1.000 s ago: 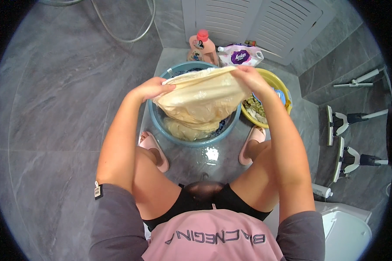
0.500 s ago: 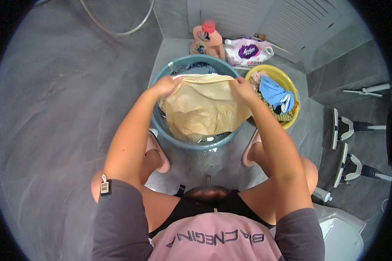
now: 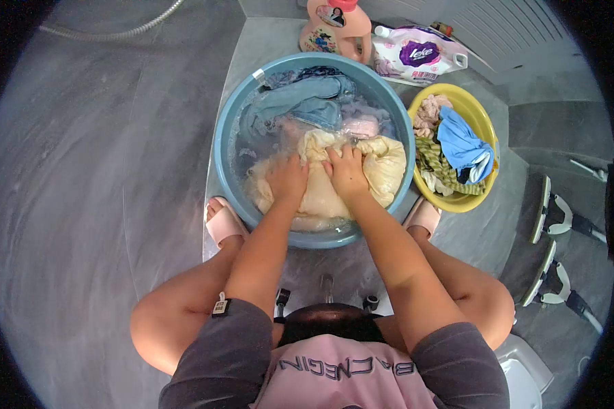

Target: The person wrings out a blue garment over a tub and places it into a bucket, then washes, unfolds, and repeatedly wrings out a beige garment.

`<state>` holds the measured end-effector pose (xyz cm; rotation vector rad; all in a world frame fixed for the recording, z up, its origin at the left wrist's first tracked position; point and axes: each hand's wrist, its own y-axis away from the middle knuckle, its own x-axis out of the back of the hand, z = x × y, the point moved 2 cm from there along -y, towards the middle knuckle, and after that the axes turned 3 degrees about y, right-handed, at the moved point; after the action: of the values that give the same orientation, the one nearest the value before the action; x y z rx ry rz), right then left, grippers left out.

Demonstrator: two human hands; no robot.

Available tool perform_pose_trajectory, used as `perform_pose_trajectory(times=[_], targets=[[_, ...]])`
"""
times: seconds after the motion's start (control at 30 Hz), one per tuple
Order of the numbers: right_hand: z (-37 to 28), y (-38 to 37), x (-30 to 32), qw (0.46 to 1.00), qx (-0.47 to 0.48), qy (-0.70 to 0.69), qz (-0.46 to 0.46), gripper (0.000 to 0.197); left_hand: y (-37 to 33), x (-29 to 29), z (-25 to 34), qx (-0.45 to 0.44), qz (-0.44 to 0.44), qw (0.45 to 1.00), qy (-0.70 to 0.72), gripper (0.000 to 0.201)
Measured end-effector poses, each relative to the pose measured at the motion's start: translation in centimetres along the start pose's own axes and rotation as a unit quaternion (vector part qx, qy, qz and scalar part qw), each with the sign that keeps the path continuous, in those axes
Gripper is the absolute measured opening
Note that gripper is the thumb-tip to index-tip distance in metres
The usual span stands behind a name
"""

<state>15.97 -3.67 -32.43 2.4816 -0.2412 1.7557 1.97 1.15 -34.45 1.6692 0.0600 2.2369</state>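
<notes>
- Left hand (image 3: 288, 180) pressed palm-down on the cream cloth (image 3: 320, 178), fingers (image 3: 280, 167) laid close together and flat, pinching nothing visible.
- Right hand (image 3: 346, 172) just beside the left, almost touching it, also flat on the cream cloth, fingers (image 3: 341, 155) slightly spread over a puffed fold.
- Cream cloth lying wet and bunched in the near half of the blue basin (image 3: 222, 157), partly under water, billowing up to the right of the right hand.
- Blue-grey garment (image 3: 305, 102) soaking in the far half of the same basin, with a small pink piece (image 3: 361, 127) between it and the cream cloth.
- Blue basin standing on the grey tiled floor (image 3: 102, 204), between two feet in pink slippers (image 3: 224, 221).
- Yellow basin (image 3: 481, 119) touching the blue one on its right side, heaped with dry-looking laundry: a blue cloth (image 3: 461, 144) on top, a striped green piece (image 3: 440, 167) below, a pale pink one (image 3: 428, 112) at the far edge.
- Pink detergent bottle (image 3: 334, 27) and white refill pouch (image 3: 416, 56) standing just beyond the two basins.
- Hose (image 3: 109, 31) curving along the floor at far left.
- Folded drying-rack legs (image 3: 552, 211) on the floor, well apart to the right.
</notes>
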Motion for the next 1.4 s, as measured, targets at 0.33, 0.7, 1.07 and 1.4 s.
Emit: perform_pose_trajectory(times=[0.33,0.7,1.07,1.4], targets=[[2.6,-3.3,-3.8,0.975,-0.050,-0.022,-0.216,0.032,-5.8,1.2,2.7,0.071,-0.240,0.968,-0.018,0.044],[3.0,-2.2,1.0,0.962,-0.141,-0.214,-0.097,0.028,-4.2,0.1,-3.1,-0.025,-0.151,0.976,0.158,0.037],[0.0,-3.0,18.8,0.870,-0.173,-0.457,0.072,0.046,0.7,23.3,2.4,-0.058,0.002,0.884,0.464,0.035],[-13.2,6.2,28.4,0.881,-0.084,-0.452,0.109,0.045,11.2,26.0,12.2,0.099,-0.115,0.622,0.768,0.039]])
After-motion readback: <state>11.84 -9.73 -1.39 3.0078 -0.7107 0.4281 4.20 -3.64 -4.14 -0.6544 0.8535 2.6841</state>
